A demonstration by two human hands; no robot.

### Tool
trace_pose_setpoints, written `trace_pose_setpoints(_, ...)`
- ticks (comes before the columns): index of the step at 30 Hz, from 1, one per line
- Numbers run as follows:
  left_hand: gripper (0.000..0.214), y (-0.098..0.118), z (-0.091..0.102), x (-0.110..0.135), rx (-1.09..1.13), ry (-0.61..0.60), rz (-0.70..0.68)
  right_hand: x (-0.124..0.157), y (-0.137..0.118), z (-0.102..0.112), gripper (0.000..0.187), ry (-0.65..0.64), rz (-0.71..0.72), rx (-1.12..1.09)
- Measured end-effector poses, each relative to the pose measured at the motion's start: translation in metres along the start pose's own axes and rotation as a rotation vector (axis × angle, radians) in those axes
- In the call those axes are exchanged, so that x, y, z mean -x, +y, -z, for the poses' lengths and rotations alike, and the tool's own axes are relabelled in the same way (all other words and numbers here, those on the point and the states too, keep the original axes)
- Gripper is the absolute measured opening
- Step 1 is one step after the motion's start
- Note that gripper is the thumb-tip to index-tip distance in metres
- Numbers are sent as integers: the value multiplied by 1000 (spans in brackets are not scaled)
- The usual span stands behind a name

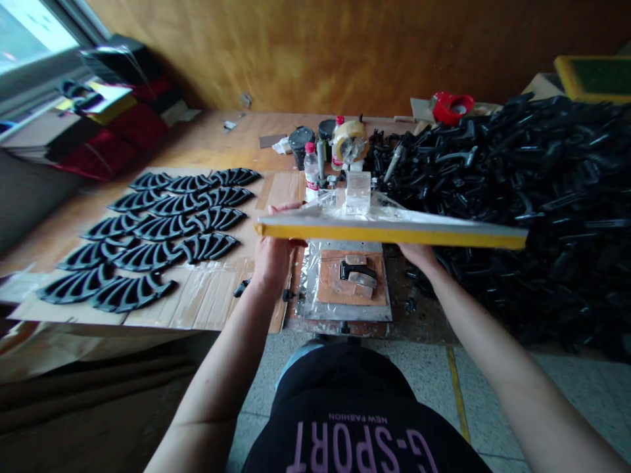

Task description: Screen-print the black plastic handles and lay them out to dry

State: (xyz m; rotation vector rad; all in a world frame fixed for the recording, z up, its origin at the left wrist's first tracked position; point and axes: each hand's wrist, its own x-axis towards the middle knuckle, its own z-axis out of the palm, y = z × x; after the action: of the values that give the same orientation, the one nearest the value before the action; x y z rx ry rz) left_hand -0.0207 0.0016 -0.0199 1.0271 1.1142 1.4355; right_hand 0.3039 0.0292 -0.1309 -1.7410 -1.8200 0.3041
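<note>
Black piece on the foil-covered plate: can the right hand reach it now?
Probably not at once: the right hand is holding up the yellow-edged frame and would have to let go. Otherwise the way looks free: the black piece lies uncovered below the frame.

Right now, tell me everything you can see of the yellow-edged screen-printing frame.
The screen-printing frame has a long, straight yellow front bar, with a clear, glossy panel stretching back from it. It is raised and tilted, front edge up, above a foil-covered board, without touching it at the front. The left hand holds the bar near its left end, and the right hand holds it from below.
</note>
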Motion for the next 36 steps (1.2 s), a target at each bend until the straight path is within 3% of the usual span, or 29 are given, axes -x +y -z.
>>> trace_pose_setpoints(3,52,8,-15,-10,52,-43,16,45,-13,-39,28,-229,110,136)
trace_pose_setpoints(6,54,-10,-18,15,103,30,97,70,-39,-61,14,-329,109,275)
trace_pose_setpoints(8,57,-36,-16,49,89,-52,377,82,-60,-64,10,-317,32,271)
trace_pose_setpoints(10,58,-65,-14,86,58,-240,747,95,-84,-64,12,-261,19,230)
trace_pose_setpoints(12,51,-88,-10,114,117,-270,905,109,-106,-64,12,-254,177,161)
trace_pose_setpoints(14,40,-104,-1,126,195,-138,910,114,-114,-62,14,-336,400,48)
trace_pose_setpoints(16,33,-112,21,124,172,14,849,108,-96,-53,23,-378,474,-27)
trace_pose_setpoints(17,32,-115,38,119,116,84,799,100,-78,-45,28,-358,427,-20)
trace_pose_setpoints(20,32,-122,108,102,-149,299,646,75,3,-20,37,-247,218,214)
trace_pose_setpoints(22,34,-127,155,96,-398,423,664,65,57,-9,34,-288,101,367)
trace_pose_setpoints(25,39,-138,200,93,-706,423,784,68,107,-5,29,-347,85,420)
trace_pose_setpoints(27,41,-144,210,90,-788,353,830,74,113,-6,30,-371,116,364)
trace_pose_setpoints(29,42,-147,212,83,-830,298,847,78,99,-8,27,-363,69,263)
trace_pose_setpoints(32,42,-140,211,66,-910,225,890,78,54,-18,27,-285,-73,21)
trace_pose_setpoints(34,39,-128,207,48,-945,182,889,76,19,-28,28,-293,-40,-146)
trace_pose_setpoints(36,37,-110,192,27,-944,142,838,73,-12,-42,22,-343,93,-230)
